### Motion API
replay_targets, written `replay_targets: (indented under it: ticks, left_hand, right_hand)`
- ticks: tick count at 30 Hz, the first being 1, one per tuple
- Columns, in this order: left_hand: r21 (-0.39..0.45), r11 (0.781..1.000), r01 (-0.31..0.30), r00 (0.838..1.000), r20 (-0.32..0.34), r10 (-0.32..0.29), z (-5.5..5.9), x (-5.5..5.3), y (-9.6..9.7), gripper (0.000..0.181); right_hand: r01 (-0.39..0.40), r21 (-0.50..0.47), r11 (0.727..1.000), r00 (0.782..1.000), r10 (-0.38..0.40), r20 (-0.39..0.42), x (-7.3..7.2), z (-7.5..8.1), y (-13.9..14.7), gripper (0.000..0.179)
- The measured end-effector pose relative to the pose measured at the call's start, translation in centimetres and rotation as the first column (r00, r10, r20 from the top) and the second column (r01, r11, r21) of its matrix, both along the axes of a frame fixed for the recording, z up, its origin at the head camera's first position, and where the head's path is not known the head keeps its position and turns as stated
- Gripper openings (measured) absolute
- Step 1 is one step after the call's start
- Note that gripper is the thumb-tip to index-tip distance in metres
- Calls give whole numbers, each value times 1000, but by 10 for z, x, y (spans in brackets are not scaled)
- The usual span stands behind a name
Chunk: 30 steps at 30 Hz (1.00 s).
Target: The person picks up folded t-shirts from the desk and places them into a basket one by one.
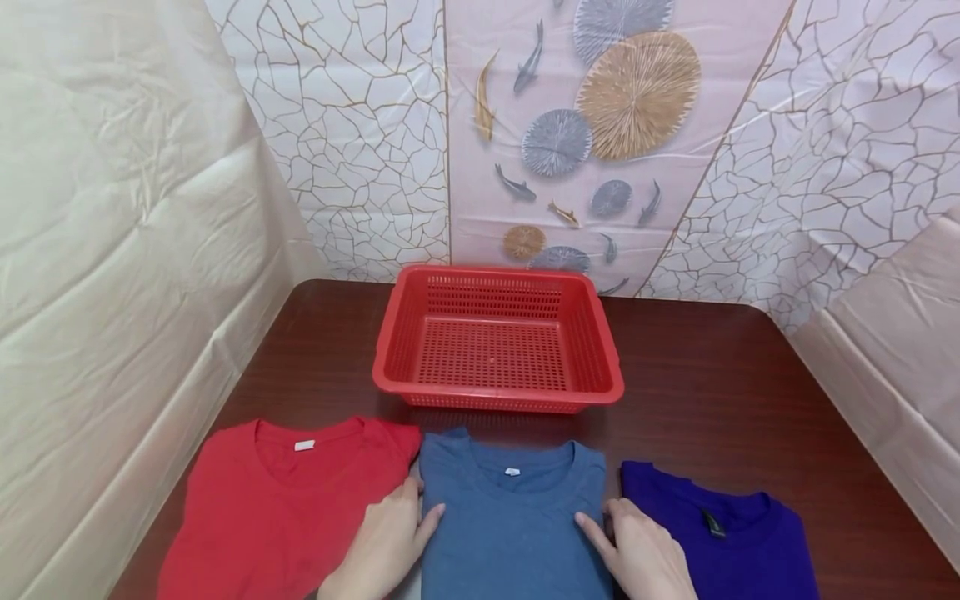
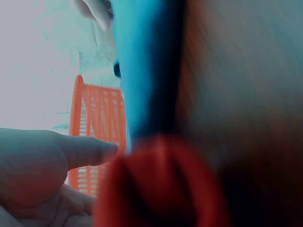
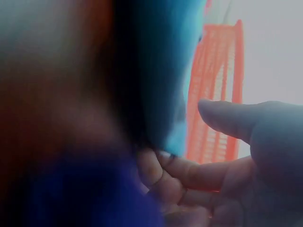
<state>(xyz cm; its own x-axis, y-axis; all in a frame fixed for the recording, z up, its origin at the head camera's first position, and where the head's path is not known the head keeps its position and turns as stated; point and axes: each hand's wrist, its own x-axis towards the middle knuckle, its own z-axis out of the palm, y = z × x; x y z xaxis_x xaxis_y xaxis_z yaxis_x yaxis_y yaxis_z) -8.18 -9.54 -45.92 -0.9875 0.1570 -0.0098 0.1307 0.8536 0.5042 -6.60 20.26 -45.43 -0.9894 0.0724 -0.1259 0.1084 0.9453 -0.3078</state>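
A folded slate-blue T-shirt (image 1: 517, 533) with a white neck label lies at the front middle of the table. My left hand (image 1: 386, 533) is at its left side, thumb (image 2: 92, 152) reaching over the edge and the other fingers down beside it. At the opposite side is my right hand (image 1: 643, 546), its thumb (image 3: 227, 116) raised apart from the fingers, whose tips meet the shirt's lower edge. Left of it lies a folded red T-shirt (image 1: 292, 508), partly covered by my left hand. A folded dark purple-blue T-shirt (image 1: 742, 542) lies on the right, beside my right hand.
Behind the shirts stands a red perforated plastic basket (image 1: 495, 390) with nothing in it. The dark brown wooden table (image 1: 697, 375) is enclosed by patterned sheeting (image 1: 360, 142) at the back and pale cloth (image 1: 135, 250) at the sides.
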Motion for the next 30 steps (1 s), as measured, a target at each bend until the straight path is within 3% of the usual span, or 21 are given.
replay_targets:
  ticks: [3,6,7,9,10,11,14,15,17,18,21,24,27,30]
  left_hand:
    - [103,995,18,991,131,-31,-1,0,1,57]
    - [255,967,20,972,223,-79,-3,0,1,61]
    - [324,946,21,966,238,-103,-4,0,1,61]
    - [489,872,12,948,273,-166,-6,0,2,63]
    - [565,825,-1,939,285,-194,-7,0,3,64]
    - [637,770,-30,923,313,-223,-7,0,3,66]
    - [786,598,-160,860,409,-307,-10,-1,4,72]
    - [807,554,-202,837,436,-330,-11,-2,4,74]
    - [834,476,-278,791,480,-379,-12,-3,2,77]
    - [845,443,-300,775,486,-403,-13,-4,1,79]
    - [869,356,-344,742,483,-464,-12,-5,-4,83]
    - [884,292,-365,725,466,-508,-9,-5,-11,84]
    - [895,247,-370,712,444,-543,-1,-2,-16,83]
    - [905,228,-359,705,423,-569,10,0,-20,81]
  right_hand:
    - [-20,-100,995,1000,22,17,-1,-2,-4,41]
    - [12,-240,971,998,1,58,-2,-3,-5,36]
    - [33,-299,954,996,-6,91,-2,-3,-5,37]
    - [78,-437,896,985,-1,172,-3,-4,-5,48]
    - [99,-507,856,976,15,216,-4,-4,-5,58]
    - [115,-593,797,964,55,260,-4,-5,-5,67]
    - [173,-797,579,909,218,356,-7,-9,-6,82]
    - [200,-843,499,886,275,373,-8,-10,-6,83]
    - [246,-893,377,850,359,385,-8,-12,-6,85]
    - [266,-902,339,841,376,389,-9,-13,-6,86]
    - [329,-903,276,825,382,417,-9,-14,-3,89]
    - [359,-901,245,825,368,429,-8,-13,0,90]
    - [358,-907,221,834,362,417,-5,-7,0,88]
    - [351,-912,214,843,352,407,-1,6,-1,88]
